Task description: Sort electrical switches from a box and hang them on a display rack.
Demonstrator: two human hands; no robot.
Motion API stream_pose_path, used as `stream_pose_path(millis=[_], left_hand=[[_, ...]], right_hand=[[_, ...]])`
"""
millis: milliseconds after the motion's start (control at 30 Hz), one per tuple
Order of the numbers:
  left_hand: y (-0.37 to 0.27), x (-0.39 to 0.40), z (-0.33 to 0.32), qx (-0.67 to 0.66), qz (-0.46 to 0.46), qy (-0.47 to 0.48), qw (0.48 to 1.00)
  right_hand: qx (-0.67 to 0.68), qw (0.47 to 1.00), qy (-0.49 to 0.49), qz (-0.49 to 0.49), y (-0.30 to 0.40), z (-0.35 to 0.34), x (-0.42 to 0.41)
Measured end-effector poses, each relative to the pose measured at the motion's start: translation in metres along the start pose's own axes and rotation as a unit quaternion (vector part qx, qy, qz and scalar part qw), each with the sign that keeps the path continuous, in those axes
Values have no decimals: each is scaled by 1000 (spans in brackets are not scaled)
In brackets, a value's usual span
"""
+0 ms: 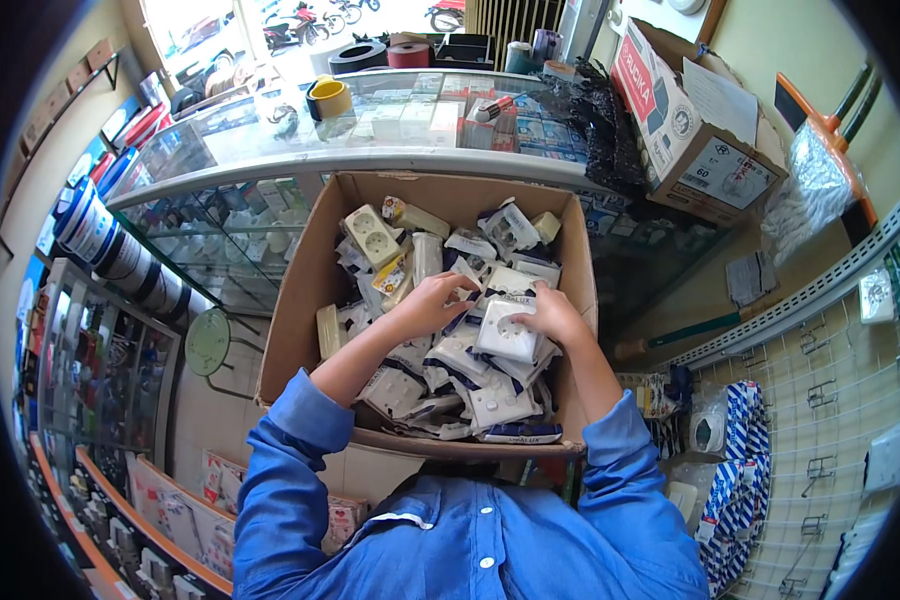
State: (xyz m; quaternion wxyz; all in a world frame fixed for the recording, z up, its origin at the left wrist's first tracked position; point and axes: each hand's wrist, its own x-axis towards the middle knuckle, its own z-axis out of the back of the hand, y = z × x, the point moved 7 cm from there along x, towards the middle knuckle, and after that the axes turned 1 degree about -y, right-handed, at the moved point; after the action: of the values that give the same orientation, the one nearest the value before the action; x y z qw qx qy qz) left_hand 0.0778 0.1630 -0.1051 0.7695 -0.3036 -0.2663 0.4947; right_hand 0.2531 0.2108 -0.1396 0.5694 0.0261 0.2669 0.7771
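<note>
A deep cardboard box [289, 322] stands before me, filled with plastic-wrapped electrical wall sockets and switches. My right hand [561, 313] grips a white wall socket in a clear wrapper [506, 341], its thumb lying across the front face. My left hand [436, 301] hovers over the middle of the pile, fingers curled and apart, close to a crumpled wrapper; whether the fingertips touch it is unclear. A cream double socket [373, 236] lies at the box's far left. Near the front sits a wrapped white switch plate [501, 403].
Behind the box runs a glass display counter [390, 159] bearing a yellow tape roll [330, 97]. An open carton [690, 127] sits at its right end. A green round stool [208, 342] stands left; a wire rack [817, 420] lines the right side.
</note>
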Motion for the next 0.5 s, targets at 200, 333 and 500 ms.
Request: stream_pose_path(millis=[200,333,500], left_hand=[[5,-1,2,-69,31,-47,996],[3,-4,-9,-150,111,7,982],[-12,-6,-32,-285,84,94,950]], right_hand=[[230,967,64,86,11,5,-1],[274,954,65,107,20,20,-16],[342,930,51,126,32,54,-52]])
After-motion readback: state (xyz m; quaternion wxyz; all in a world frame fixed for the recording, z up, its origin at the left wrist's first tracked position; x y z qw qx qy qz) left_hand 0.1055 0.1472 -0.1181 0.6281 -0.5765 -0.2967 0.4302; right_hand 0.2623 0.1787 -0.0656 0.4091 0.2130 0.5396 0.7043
